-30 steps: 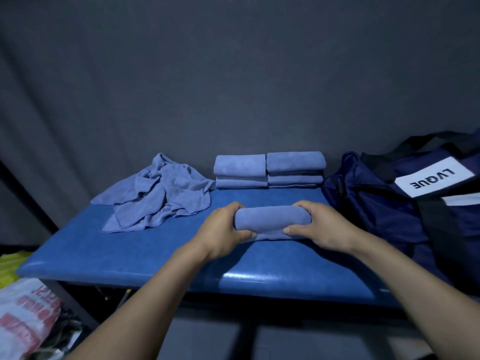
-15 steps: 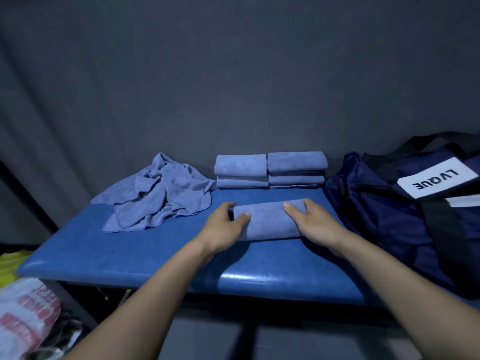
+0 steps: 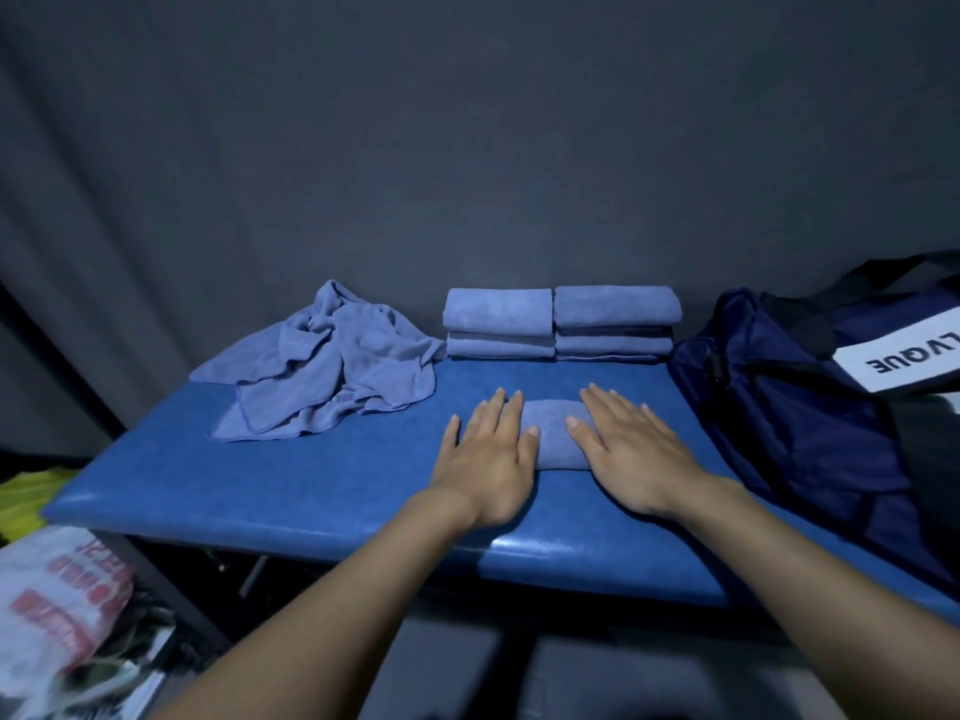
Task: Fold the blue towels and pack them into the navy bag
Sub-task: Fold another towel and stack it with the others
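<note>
A small folded blue towel lies flat on the blue padded table. My left hand presses its left end with straight fingers. My right hand lies flat on its right end, palm down. Behind them, two stacks of folded blue towels stand side by side against the wall. A crumpled heap of unfolded blue towels sprawls at the back left. The navy bag, with a white label, sits on the table's right end.
A dark grey curtain wall closes off the back. Below the table's left corner sit a white plastic bag with red print and something yellow. The table's front edge runs just under my wrists.
Both hands gripped the folded towel's ends a second ago; they have laid it down and opened flat on top of it, fingers now straight.
</note>
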